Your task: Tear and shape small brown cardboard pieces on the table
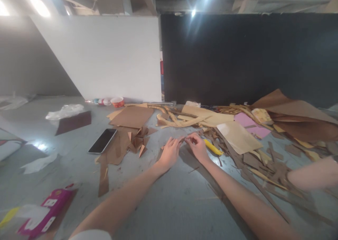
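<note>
My left hand (170, 152) and my right hand (198, 147) meet over the grey surface, fingertips pinched close together. Between them is a small piece of brown paper (182, 140), partly covered by the fingers. Just right of my right hand lies a slim yellow tool (213, 147), its kind unclear. Several folded brown paper points (138, 141) stand left of my left hand, on a brown sheet (116, 153).
A phone (102, 141) lies at left, with a magenta packet (44, 212) nearer. Twisted paper strands (182, 121) lie behind the hands. Brown scraps (253, 160) and large brown sheets (298, 117) spread rightward. Another person's arm (314, 173) reaches in from the right.
</note>
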The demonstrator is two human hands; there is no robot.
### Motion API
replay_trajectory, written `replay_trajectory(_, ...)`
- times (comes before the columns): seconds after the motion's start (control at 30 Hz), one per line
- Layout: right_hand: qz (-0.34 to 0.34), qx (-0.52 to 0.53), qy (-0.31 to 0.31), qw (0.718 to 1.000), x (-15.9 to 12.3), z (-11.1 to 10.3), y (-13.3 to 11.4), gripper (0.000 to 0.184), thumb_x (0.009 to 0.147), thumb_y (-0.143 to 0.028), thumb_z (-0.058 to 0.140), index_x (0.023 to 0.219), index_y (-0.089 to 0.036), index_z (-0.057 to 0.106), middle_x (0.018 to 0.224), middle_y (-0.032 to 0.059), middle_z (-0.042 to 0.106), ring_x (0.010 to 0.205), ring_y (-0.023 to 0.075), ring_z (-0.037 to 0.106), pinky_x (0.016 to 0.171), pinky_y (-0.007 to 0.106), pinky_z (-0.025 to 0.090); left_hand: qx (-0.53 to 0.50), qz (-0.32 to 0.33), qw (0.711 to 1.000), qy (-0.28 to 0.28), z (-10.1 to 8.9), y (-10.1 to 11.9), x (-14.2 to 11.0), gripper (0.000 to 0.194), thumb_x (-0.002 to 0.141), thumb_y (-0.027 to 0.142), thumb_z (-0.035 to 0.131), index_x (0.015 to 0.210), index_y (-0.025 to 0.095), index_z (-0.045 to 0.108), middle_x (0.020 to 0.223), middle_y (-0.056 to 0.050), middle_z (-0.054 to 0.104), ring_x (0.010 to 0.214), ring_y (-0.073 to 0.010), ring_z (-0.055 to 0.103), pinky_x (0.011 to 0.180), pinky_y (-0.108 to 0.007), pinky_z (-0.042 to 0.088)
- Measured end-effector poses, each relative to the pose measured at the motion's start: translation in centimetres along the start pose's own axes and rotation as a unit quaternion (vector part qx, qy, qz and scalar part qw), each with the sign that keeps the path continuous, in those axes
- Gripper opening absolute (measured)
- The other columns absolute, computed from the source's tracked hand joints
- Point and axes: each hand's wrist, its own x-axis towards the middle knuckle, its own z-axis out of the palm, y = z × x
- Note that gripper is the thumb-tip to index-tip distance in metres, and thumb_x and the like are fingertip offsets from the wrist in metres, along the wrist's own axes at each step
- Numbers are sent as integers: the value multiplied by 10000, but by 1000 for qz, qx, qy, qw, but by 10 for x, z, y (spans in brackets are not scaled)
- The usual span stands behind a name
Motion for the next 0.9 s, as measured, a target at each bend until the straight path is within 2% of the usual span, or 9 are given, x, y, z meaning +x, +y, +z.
replay_trajectory(0.43, -38, -13, -17, 999, -2, -2, -15, 252, 1003, -458, 691, 928, -242, 795, 819, 17, 604, 787, 202, 586, 722, 318, 467, 0, -16, 1000, -6, -1, 2, 0, 354, 1134, 240, 378, 1452, 244, 533, 1126, -80, 738, 1016, -240, 648, 848, -392, 577)
replay_trajectory(0.7, -139, -79, -48, 986, -10, 1, -25, 226, 1069, -309, 574, 1044, -256, 793, 845, 39, 610, 745, 195, 586, 694, 327, 507, -7, -19, 1000, -6, -3, 2, 0, 352, 1138, 248, 369, 1453, 249, 526, 1135, -72, 735, 1042, -239, 650, 891, -408, 582)
replay_trajectory(0.9, -156, -92, -22, 983, -11, 3, -21, 211, 1062, -301, 600, 1048, -275, 809, 856, 41, 630, 694, 181, 581, 641, 319, 513, 3, -23, 1000, 2, -2, 2, 0, 355, 1133, 245, 400, 1469, 283, 511, 1190, -61, 741, 1059, -225, 659, 875, -376, 580)
